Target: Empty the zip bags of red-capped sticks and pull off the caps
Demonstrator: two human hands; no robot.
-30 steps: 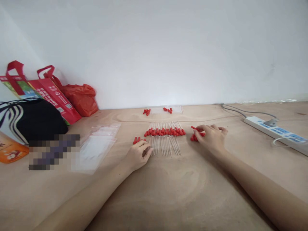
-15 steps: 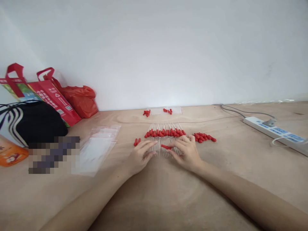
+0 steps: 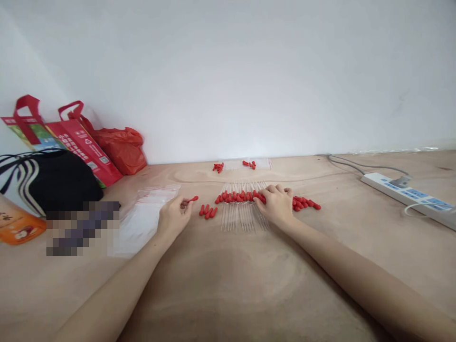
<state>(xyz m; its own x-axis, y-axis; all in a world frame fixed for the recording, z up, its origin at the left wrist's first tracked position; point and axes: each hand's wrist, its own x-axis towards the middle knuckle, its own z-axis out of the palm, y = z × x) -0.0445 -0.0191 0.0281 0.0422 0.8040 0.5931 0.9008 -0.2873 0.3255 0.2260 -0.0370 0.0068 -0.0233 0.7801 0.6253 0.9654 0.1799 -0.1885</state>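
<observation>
My left hand (image 3: 174, 216) is closed in a pinch on a red rubber dropper bulb (image 3: 193, 199), just left of a small loose group of red bulbs (image 3: 207, 211) on the table. My right hand (image 3: 280, 204) covers the right end of a row of red bulbs (image 3: 235, 196), its thumb and fingers closed around a bulb (image 3: 259, 197). That row lies across a bed of thin glass dropper tubes (image 3: 245, 219), whose narrow ends point towards me. To the right of my right hand is a pile of red bulbs (image 3: 305, 203), partly hidden by it.
Clear zip bags (image 3: 140, 223) lie left of my left hand. By the wall are flat bags with tubes (image 3: 233, 164) and small red bulbs (image 3: 218, 167). A white power strip (image 3: 409, 194) sits at right. Shopping bags (image 3: 80, 145) and a black drawstring bag (image 3: 67, 183) stand at left.
My left hand has moved left, off the tubes, and now pinches a bulb. My right hand has shifted slightly up onto the row. More bulbs lie in the small left group.
</observation>
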